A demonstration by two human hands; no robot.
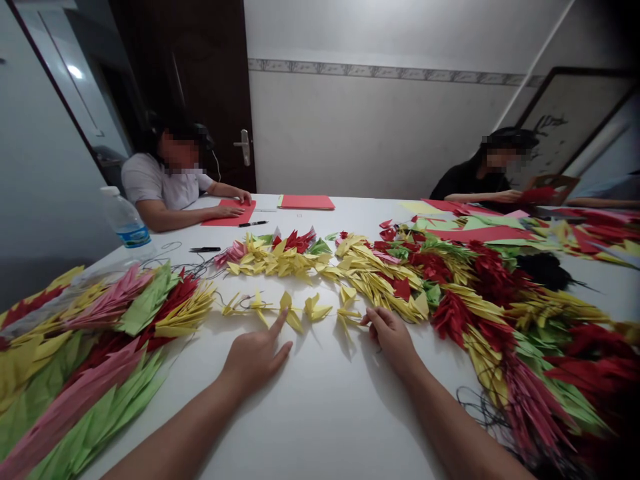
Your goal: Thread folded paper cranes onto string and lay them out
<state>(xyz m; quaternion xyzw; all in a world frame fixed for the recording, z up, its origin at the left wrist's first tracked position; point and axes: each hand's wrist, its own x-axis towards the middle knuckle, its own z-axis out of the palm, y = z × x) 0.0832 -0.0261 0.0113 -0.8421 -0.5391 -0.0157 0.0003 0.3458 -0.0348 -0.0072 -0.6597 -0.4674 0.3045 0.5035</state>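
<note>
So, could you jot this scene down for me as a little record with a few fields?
Left hand: index finger extended, nearest a yellow origami crane
Right hand: fingers curled, beside another yellow origami crane
Around them: masses of red, green, pink and yellow origami cranes on a white table
Others: a seated person with hands on red paper; another seated person
Also: a plastic water bottle
</note>
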